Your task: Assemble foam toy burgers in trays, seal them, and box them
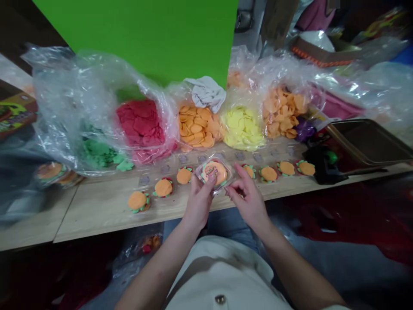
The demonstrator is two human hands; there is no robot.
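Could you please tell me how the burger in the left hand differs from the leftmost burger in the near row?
The held burger is up in the left hand, while the row-end burger sits on the table. A printed picture shows over the held burger's top; the row-end burger's top looks plain. Both have orange tops with green edging.

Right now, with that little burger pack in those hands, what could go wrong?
The clear pack might slip, as the left hand grips its near side and the right hand is at its right side. Either hand could also nudge the burgers lying close by.
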